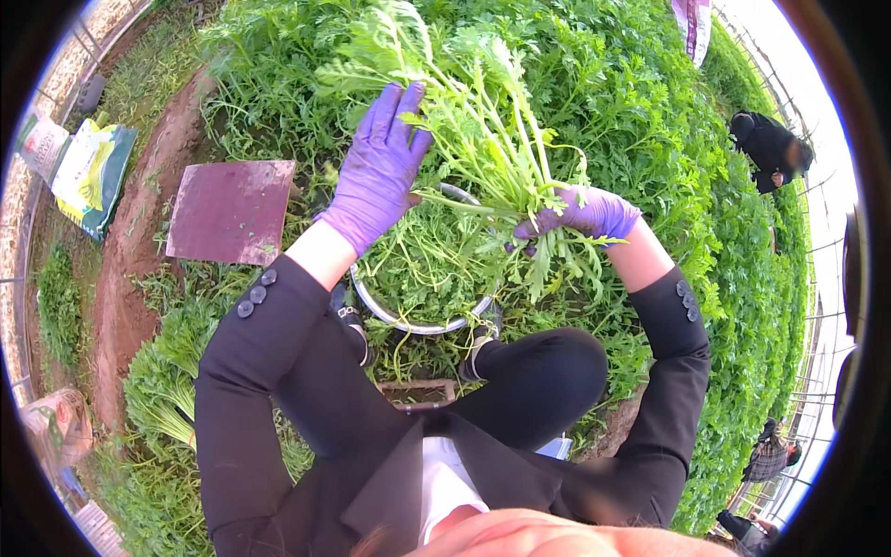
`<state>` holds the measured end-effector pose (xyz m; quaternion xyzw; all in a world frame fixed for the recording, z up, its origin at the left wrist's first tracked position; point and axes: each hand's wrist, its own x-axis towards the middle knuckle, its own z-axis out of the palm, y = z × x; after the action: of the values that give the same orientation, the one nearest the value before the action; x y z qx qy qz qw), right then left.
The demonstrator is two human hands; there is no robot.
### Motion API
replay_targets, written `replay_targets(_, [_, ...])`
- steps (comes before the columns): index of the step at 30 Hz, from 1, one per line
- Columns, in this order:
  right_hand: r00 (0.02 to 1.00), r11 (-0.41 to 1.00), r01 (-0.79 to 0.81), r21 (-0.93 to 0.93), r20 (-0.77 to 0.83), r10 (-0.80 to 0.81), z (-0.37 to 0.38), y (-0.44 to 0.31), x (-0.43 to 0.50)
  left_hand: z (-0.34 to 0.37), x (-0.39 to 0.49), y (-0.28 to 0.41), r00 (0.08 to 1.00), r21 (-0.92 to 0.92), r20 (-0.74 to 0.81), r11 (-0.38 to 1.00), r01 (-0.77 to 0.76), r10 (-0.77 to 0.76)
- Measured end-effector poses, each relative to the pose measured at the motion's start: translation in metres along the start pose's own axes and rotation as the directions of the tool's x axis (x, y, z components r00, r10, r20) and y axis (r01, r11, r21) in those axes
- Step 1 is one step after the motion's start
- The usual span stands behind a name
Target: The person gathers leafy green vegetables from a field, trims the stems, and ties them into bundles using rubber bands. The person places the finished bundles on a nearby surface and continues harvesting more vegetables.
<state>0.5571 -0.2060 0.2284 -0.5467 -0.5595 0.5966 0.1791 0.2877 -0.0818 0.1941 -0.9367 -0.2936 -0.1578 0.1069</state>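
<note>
My right hand [581, 212], in a purple glove, grips a bunch of leafy greens [498, 150] that look like chrysanthemum greens. The stems fan away up and to the left, and some leaves hang below the fist. Beside the bunch my left hand [383, 163], gloved the same way, is stretched out with its back up. Its fingertips meet or overlap the leaves; whether they touch is not plain. Below both hands, between my feet, a round metal rim [400, 322] surrounds loose, trimmed-looking greens [424, 268].
Dense growing greens [626, 118] spread ahead and to the right. A reddish-brown board [230, 212] lies at left, near printed sacks [94, 174]. A tied bundle of greens [167, 404] rests by my left side. Other people [769, 150] are at the far right.
</note>
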Motion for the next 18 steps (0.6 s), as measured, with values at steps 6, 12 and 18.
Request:
replay_targets(6, [0.978, 0.968, -0.137, -0.210, 0.130, 0.166, 0.047, -0.050, -0.018, -0.022, -0.022, 0.001, 0.846, -0.107, -0.532, 0.988, -0.115, 0.041])
replay_targets(12, [0.963, 0.746, -0.023, -0.665, 0.186, 0.196, 0.079, -0.097, -0.016, -0.042, -0.040, -0.003, 0.832, -0.047, -0.504, 0.954, -0.295, 0.232])
replay_targets(18, [0.955, 0.484, -0.223, -0.847, -0.090, 0.282, 0.083, -0.134, -0.018, -0.025, -0.040, -0.027, 0.893, -0.453, -0.359, 0.786, -0.422, 0.273])
